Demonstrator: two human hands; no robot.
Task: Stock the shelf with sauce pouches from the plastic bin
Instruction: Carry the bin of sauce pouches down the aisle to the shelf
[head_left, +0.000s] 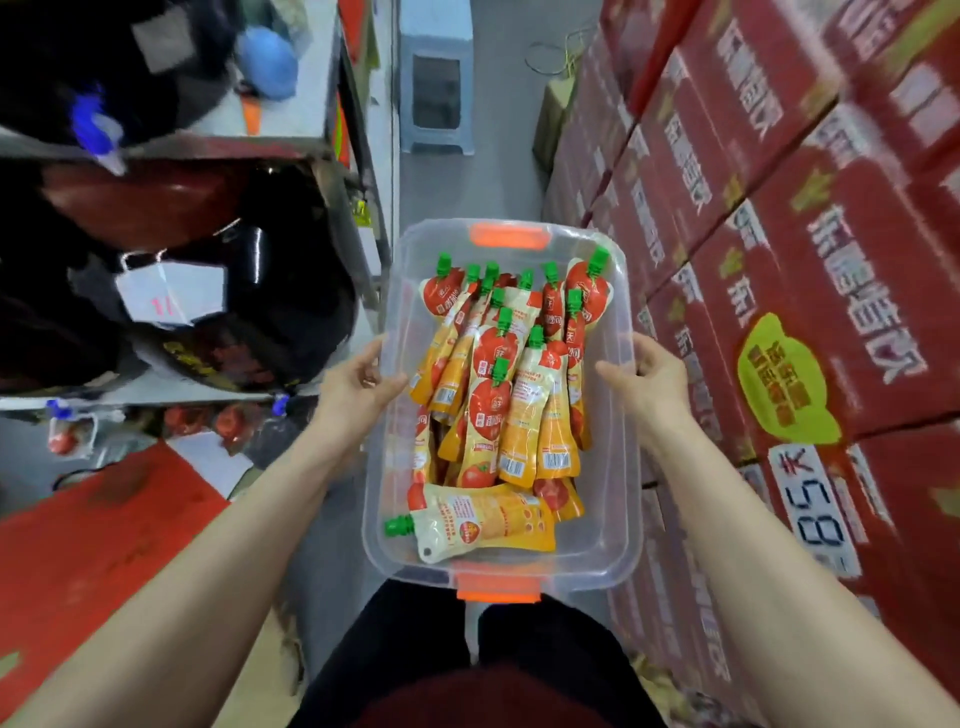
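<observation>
Left of bin (610, 519) sits shelf (291, 140), left hand (358, 384) & right hand (649, 379) each clamp fingers on bin's side rims w/ pouches (511, 395) heaped inside, rim-only grip, so any tilt cd shift load & slip bin.

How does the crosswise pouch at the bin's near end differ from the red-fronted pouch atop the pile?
The yellow-and-white sauce pouch lies crosswise, cap leftward, text side up; the red-fronted sauce pouch lies lengthwise, cap pointing away, tomato front up. Both have green caps, inside the clear plastic bin.

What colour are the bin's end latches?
Orange, on the clear bin; near latch, far latch. Head view.
</observation>
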